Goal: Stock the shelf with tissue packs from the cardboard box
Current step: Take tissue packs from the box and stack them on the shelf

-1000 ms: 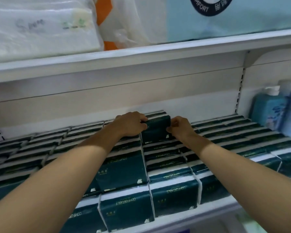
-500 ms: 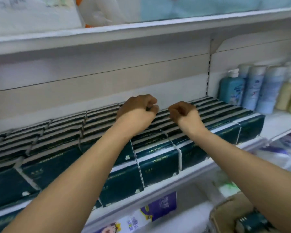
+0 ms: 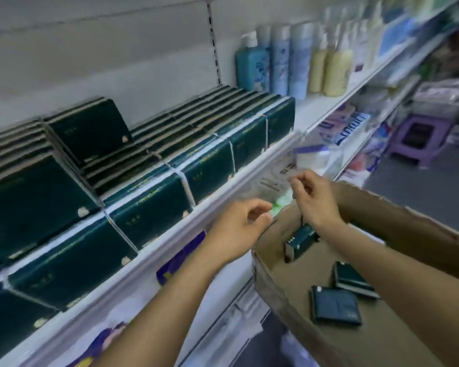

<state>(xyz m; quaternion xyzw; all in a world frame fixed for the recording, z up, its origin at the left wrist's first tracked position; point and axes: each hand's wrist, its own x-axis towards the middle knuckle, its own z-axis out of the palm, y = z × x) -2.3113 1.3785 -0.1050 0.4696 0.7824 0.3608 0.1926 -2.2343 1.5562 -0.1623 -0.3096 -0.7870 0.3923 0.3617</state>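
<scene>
On shelf (image 3: 318,107), dark green packs (image 3: 149,207) fill the deck in tight rows front to back, faces tilted up. One top pack (image 3: 90,128) sits over the rows near the back wall, left of centre. Same shelf, just right of the last row: bottles (image 3: 289,59), blue, pale blue & cream, all upright.

Box (image 3: 408,229) is low right, in front of & below the shelf edge, top open. Inside are 3 more: an upright pack (image 3: 301,241) on end by the far-left corner, & two flat packs (image 3: 335,304) lying on the box floor nearer the camera, close to each other.

L hand (image 3: 239,229) hovers just off the shelf rail, beside the box's left corner. Its fingers are loosely curled w/ nothing in them. R hand (image 3: 313,200) is over the box's far edge, above the upright pack. Its fingers are half curled, thumb near index, w/ nothing seen in the grip. Contact w/ that pack: can't tell, wrist hides it.

Clear label strip (image 3: 273,178) hangs at the shelf edge behind R hand. Purple stool (image 3: 419,136) stands on the floor, far right. Whole view is motion-blurred.
</scene>
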